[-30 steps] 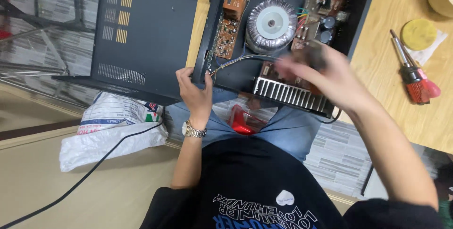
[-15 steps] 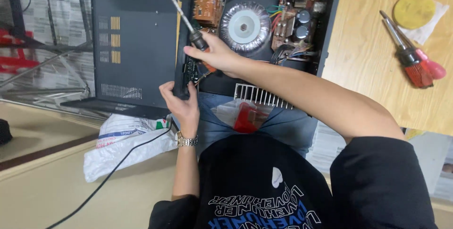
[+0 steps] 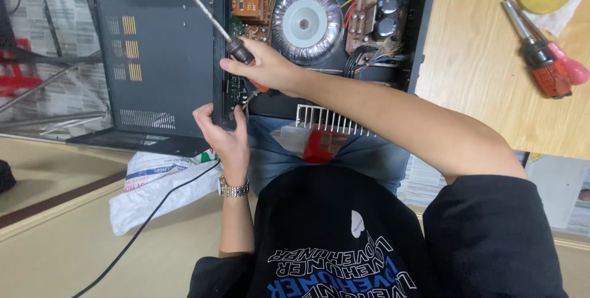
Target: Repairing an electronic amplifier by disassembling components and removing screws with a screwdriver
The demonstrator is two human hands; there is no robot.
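Head view: a second ago the right hand [image 3: 267, 67] was a blur over the open chassis, with no tool visible in it; half a second ago it had crossed left with a screwdriver, and now it holds much the same spot, the picture steadier. So the tool has been brought over to the left edge of the opened amplifier [image 3: 319, 34] and the reach has settled. The right hand is closed around the dark-and-red handle of the screwdriver [image 3: 215, 24], shaft slanting up and to the far left over the detached black cover panel [image 3: 153, 58]. The right forearm stretches across the body from the near right. The left hand [image 3: 222, 131], watch at the wrist, grips the chassis's near-left corner, fingers wrapped round the edge. Two more red-handled screwdrivers [image 3: 541, 58] lie on the wooden table [image 3: 479, 77], far right.
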